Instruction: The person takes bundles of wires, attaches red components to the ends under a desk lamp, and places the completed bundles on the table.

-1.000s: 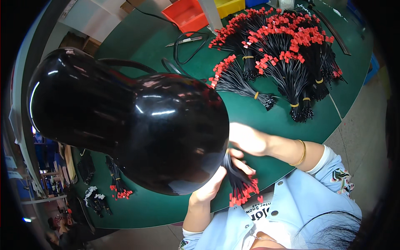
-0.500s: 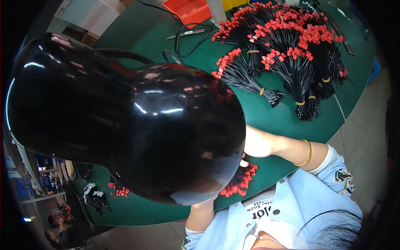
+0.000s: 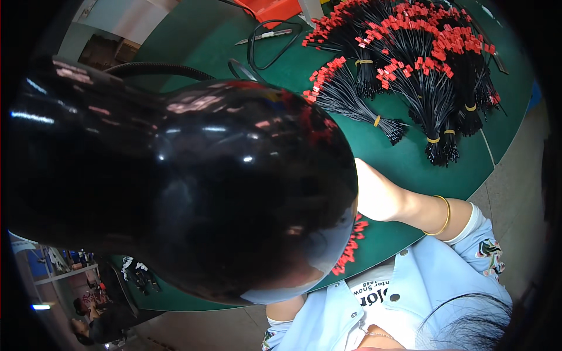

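Observation:
A large glossy black lamp head [image 3: 252,193] fills the middle and left of the view and blocks most of the work spot. My right hand [image 3: 377,190] reaches in beneath its right edge, brightly lit, with its fingers hidden. Of my left arm only the forearm [image 3: 285,307] shows below the lamp; the hand itself is covered. Close to my right hand, a bunch of red-tipped pieces [image 3: 350,251] peeks out from behind the lamp. Whether either hand holds anything is hidden.
Many bundles of black wires with red connectors [image 3: 433,76] are heaped at the far right of the green table [image 3: 404,167]. One bundle [image 3: 357,102] lies nearer. A knife-like tool [image 3: 263,37], a black cable [image 3: 252,55] and a red bin [image 3: 269,10] sit behind. White-tipped wires [image 3: 139,275] lie left.
The lamp takes up more of the view, and the red-tipped bunch near me is more covered. My right fingertips and left wrist, partly visible before, are now hidden.

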A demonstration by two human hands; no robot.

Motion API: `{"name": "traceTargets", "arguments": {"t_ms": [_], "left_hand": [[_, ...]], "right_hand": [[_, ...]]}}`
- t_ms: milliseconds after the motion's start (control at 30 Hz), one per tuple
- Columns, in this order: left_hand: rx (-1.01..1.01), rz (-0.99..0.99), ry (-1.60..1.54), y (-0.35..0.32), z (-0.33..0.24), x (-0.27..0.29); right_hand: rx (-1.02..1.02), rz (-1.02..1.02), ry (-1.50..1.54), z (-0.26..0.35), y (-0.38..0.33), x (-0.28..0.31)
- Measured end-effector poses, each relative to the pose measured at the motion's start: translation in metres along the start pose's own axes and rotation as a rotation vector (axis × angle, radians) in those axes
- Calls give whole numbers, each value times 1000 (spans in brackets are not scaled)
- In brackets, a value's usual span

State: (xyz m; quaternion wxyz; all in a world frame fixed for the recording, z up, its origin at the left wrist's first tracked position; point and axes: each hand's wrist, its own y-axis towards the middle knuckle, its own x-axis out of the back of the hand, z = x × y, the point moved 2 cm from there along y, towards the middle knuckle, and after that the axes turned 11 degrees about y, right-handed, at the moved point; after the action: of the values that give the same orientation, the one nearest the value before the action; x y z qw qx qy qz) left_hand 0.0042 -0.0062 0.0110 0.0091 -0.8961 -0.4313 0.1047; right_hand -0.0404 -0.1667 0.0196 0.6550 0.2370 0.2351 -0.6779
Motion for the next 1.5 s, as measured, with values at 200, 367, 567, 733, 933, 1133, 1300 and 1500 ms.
{"name": "traceTargets", "arguments": {"t_ms": [200,367,567,733,933,1133,1300,1500], "left_hand": [[0,36,-151,-3,-2,1],[-23,153,2,-2,-12,-3],[-296,-272,794,2,-18,-19],[-267,-342,850,-5,-14,-13],[87,-88,273,-6,-16,-21],[117,-169,-26,-3,-23,-27],[188,-163,-49,-6,-23,-21],[247,-150,14,-11,-19,-12]], "right_hand": [[-12,75,98,6,0,-7],[30,129,-20,3,1,-8],[188,97,-169,2,-2,-8],[351,38,-355,5,-1,-12],[259,7,-198,4,-1,-7],[265,69,-168,7,-1,-8],[282,105,-146,7,1,-9],[225,152,-107,8,2,-15]]}}
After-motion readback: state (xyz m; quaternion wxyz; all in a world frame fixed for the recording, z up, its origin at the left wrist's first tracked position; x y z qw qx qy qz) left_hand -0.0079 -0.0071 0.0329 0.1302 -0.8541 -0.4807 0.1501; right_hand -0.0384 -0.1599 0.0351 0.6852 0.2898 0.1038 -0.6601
